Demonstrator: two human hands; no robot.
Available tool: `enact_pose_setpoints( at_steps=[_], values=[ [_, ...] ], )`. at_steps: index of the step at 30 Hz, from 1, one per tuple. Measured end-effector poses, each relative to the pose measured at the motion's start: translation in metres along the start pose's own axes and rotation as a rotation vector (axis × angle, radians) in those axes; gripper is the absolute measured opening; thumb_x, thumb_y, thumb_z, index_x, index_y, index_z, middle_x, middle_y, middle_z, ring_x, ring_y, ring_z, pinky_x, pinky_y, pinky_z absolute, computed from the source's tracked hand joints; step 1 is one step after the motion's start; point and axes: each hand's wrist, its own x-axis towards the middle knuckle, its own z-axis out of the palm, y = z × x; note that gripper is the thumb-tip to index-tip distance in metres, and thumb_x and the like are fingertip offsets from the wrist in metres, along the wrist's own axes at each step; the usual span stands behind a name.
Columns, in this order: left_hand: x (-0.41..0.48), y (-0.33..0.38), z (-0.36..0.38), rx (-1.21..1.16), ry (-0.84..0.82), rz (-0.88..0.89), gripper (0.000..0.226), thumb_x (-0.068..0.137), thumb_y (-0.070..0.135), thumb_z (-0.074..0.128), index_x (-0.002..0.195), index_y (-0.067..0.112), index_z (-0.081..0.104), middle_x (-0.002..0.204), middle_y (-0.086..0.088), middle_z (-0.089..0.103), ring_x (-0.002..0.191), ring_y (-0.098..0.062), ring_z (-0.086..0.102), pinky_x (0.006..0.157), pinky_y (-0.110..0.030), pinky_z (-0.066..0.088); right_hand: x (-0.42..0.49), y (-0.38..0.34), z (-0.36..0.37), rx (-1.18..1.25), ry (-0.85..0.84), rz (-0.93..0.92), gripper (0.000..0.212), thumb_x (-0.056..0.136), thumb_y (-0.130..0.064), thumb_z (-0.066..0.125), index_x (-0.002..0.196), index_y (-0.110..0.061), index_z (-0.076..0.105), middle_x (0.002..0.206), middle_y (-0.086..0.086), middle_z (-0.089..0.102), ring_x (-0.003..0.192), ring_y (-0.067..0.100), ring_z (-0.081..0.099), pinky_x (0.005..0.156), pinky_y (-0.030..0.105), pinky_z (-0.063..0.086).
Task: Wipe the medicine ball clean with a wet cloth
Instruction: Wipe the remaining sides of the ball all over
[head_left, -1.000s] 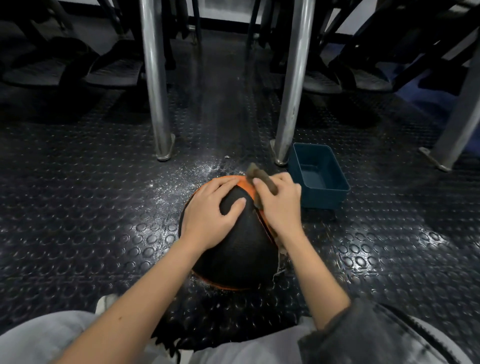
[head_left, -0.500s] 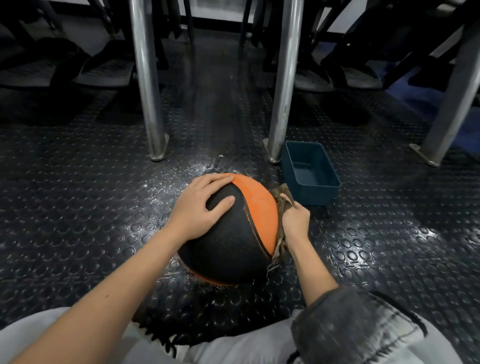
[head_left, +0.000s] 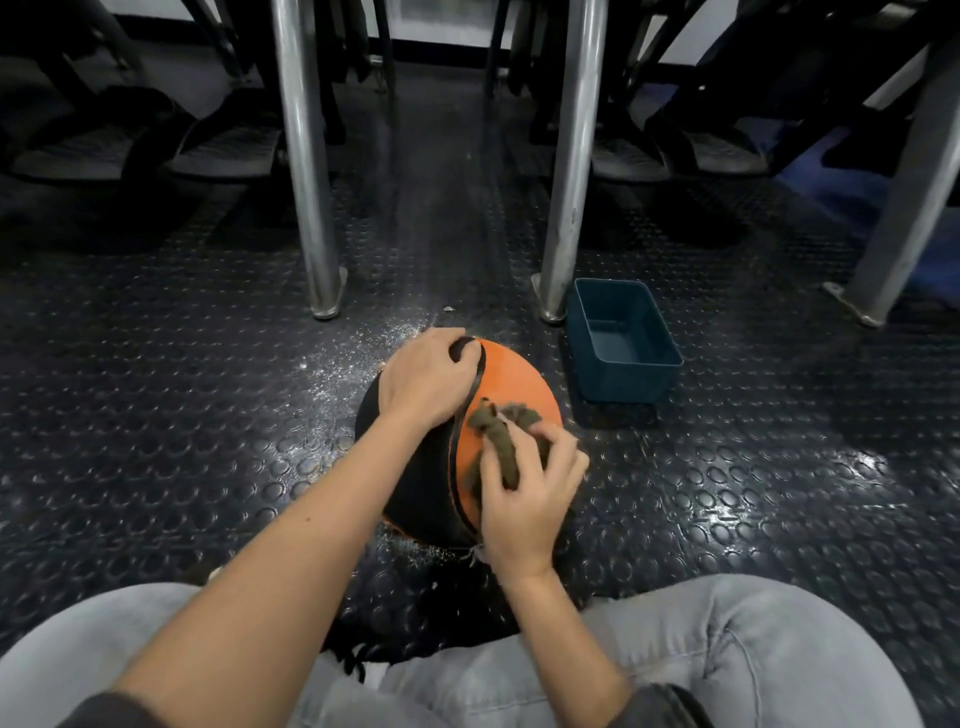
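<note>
There's the medicine ball (head_left: 511, 379), orange and black, sitting on the studded black rubber floor (head_left: 156, 415) right in front of the person's knees, grey jeans (head_left: 753, 649) on either side. The left hand (head_left: 423, 382) is draped over the top of the ball on the black side, fingers curled down over the far edge, thumb spread, holding it in place. And the right hand (head_left: 524, 499) is on the near right face of the ball with a bunched brownish cloth (head_left: 501, 441) in its fingers, which are curled around it, pressing it onto the orange panel just beside the black seam, a twisted end of the cloth poking out past the fingertips. A few loose threads hang below the wrist. There are pale specks on the floor (head_left: 353, 364) around the ball's far left side. Just to the right and a little beyond, close to the ball but not touching it, sits a blue rectangular plastic tub (head_left: 623, 384), open side up. Two shiny metal legs (head_left: 306, 156) stand on the floor behind, the right one (head_left: 571, 156) planted next to the tub's far left corner.
</note>
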Motion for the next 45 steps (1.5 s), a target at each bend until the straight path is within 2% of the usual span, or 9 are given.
enact_pose_setpoints(
  at_steps=[3, 7, 12, 18, 24, 29, 33, 41, 45],
  values=[
    [0.0, -0.006, 0.001, -0.037, -0.035, 0.051, 0.039, 0.096, 0.042, 0.041, 0.13, 0.029, 0.054, 0.137, 0.008, 0.051, 0.125, -0.018, 0.046, 0.096, -0.03, 0.035, 0.026, -0.003, 0.003, -0.03, -0.022, -0.067, 0.024, 0.088, -0.034, 0.056, 0.094, -0.015, 0.07, 0.094, 0.004, 0.053, 0.085, 0.018, 0.042, 0.078, 0.028, 0.034],
    [0.002, -0.013, -0.001, -0.085, -0.029, 0.05, 0.038, 0.096, 0.042, 0.042, 0.129, 0.029, 0.055, 0.136, 0.009, 0.052, 0.125, -0.017, 0.046, 0.098, -0.03, 0.036, 0.094, 0.009, 0.023, 0.049, -0.322, 0.319, 0.024, 0.088, -0.036, 0.061, 0.09, -0.014, 0.072, 0.093, 0.005, 0.055, 0.094, 0.023, 0.049, 0.085, 0.038, 0.04],
    [-0.014, -0.006, -0.002, -0.048, 0.052, 0.086, 0.037, 0.097, 0.038, 0.042, 0.13, 0.027, 0.055, 0.137, 0.01, 0.051, 0.126, -0.014, 0.044, 0.099, -0.027, 0.031, 0.131, 0.03, 0.036, 0.12, -0.565, 0.642, 0.022, 0.089, -0.034, 0.061, 0.09, -0.014, 0.072, 0.084, 0.003, 0.064, 0.088, 0.022, 0.059, 0.069, 0.029, 0.04],
    [0.001, -0.007, 0.0, -0.067, 0.022, -0.051, 0.038, 0.095, 0.039, 0.042, 0.128, 0.028, 0.056, 0.136, 0.005, 0.053, 0.122, -0.022, 0.048, 0.097, -0.031, 0.035, 0.044, -0.019, 0.006, 0.058, -0.207, 0.127, 0.028, 0.089, -0.035, 0.055, 0.091, -0.012, 0.071, 0.094, -0.001, 0.054, 0.086, 0.019, 0.044, 0.077, 0.037, 0.041],
    [0.004, -0.013, -0.005, -0.124, -0.054, 0.038, 0.033, 0.095, 0.04, 0.046, 0.125, 0.034, 0.058, 0.134, 0.012, 0.054, 0.123, -0.015, 0.047, 0.093, -0.028, 0.035, 0.019, -0.025, 0.003, -0.041, -0.068, -0.023, 0.021, 0.086, -0.031, 0.058, 0.089, -0.016, 0.072, 0.089, 0.0, 0.056, 0.08, 0.015, 0.04, 0.071, 0.029, 0.036],
    [0.002, -0.012, -0.003, -0.123, -0.009, 0.108, 0.034, 0.093, 0.039, 0.048, 0.125, 0.033, 0.059, 0.134, 0.015, 0.053, 0.125, -0.012, 0.045, 0.097, -0.026, 0.033, 0.112, 0.01, 0.036, 0.037, -0.397, 0.485, 0.023, 0.083, -0.037, 0.067, 0.094, -0.018, 0.074, 0.094, 0.006, 0.065, 0.094, 0.024, 0.056, 0.083, 0.038, 0.046],
    [-0.007, -0.016, 0.001, -0.136, 0.023, 0.124, 0.034, 0.094, 0.038, 0.047, 0.125, 0.031, 0.059, 0.134, 0.015, 0.053, 0.124, -0.011, 0.046, 0.098, -0.026, 0.032, 0.144, 0.041, 0.055, 0.064, -0.635, 0.771, 0.027, 0.083, -0.031, 0.07, 0.097, -0.009, 0.074, 0.093, 0.008, 0.071, 0.083, 0.019, 0.062, 0.074, 0.031, 0.048],
    [-0.004, -0.02, 0.002, -0.154, 0.05, 0.043, 0.034, 0.094, 0.039, 0.045, 0.123, 0.032, 0.059, 0.131, 0.016, 0.054, 0.12, -0.01, 0.048, 0.088, -0.023, 0.032, 0.11, -0.004, 0.028, -0.006, -0.458, 0.542, 0.02, 0.09, -0.037, 0.059, 0.074, -0.025, 0.06, 0.09, -0.002, 0.057, 0.094, 0.02, 0.054, 0.076, 0.031, 0.041],
    [-0.001, -0.019, 0.0, -0.156, 0.055, 0.027, 0.032, 0.093, 0.039, 0.047, 0.12, 0.032, 0.061, 0.128, 0.014, 0.057, 0.118, -0.013, 0.051, 0.091, -0.026, 0.036, 0.06, -0.022, 0.011, -0.055, -0.267, 0.234, 0.022, 0.092, -0.031, 0.058, 0.095, -0.013, 0.071, 0.093, -0.003, 0.048, 0.089, 0.017, 0.042, 0.075, 0.029, 0.035]
  ],
)
